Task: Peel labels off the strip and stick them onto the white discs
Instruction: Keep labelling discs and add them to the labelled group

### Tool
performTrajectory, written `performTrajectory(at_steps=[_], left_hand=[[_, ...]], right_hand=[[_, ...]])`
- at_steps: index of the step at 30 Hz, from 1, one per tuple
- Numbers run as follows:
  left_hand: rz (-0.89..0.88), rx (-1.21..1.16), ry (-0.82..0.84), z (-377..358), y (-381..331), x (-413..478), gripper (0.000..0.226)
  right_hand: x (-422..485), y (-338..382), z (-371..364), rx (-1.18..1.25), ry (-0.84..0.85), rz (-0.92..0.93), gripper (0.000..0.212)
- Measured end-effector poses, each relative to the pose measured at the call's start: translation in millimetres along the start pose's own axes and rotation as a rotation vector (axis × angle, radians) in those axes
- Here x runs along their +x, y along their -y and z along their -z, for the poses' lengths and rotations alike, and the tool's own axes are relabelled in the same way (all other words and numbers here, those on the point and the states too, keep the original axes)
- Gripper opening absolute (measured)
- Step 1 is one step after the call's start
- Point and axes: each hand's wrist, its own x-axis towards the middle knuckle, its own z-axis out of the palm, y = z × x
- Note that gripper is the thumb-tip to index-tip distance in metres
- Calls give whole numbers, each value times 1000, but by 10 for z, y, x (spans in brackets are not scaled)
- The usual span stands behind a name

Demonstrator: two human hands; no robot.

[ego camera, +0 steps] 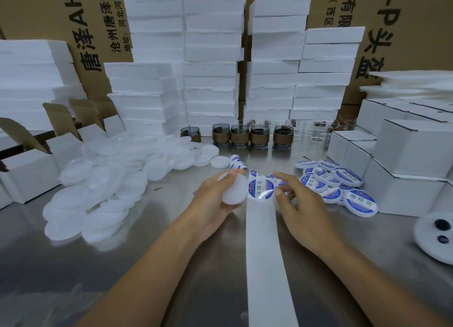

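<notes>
My left hand [213, 194] grips a plain white disc [235, 190] just above the metal table. Right beside it, a round blue-and-white label [261, 188] sits at the top of the bare white backing strip [266, 253], which runs toward me down the table. My right hand [297, 201] pinches the label's right edge with thumb and fingertips. The strip's far end with more labels [236, 161] curls up behind the hands. A big heap of unlabelled discs [107, 187] lies to the left. Labelled discs [337, 184] pile up on the right.
Stacks of white foam blocks [210, 64] and cardboard cartons stand along the back. Dark cups [239, 134] and clear glasses [316, 130] line up before them. White boxes [407, 164] sit at the right, open boxes [29, 172] at the left. A white spool [435, 238] lies at the right edge.
</notes>
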Motion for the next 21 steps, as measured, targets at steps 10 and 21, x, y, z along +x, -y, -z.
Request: performTrajectory(at_steps=[10,21], left_hand=[[-53,-88,-121,43,9,60,16],[31,152,18,-54,95,1,30]], right_hand=[[40,92,24,324,91,-69,26],[34,134,39,685,116,-306,18]])
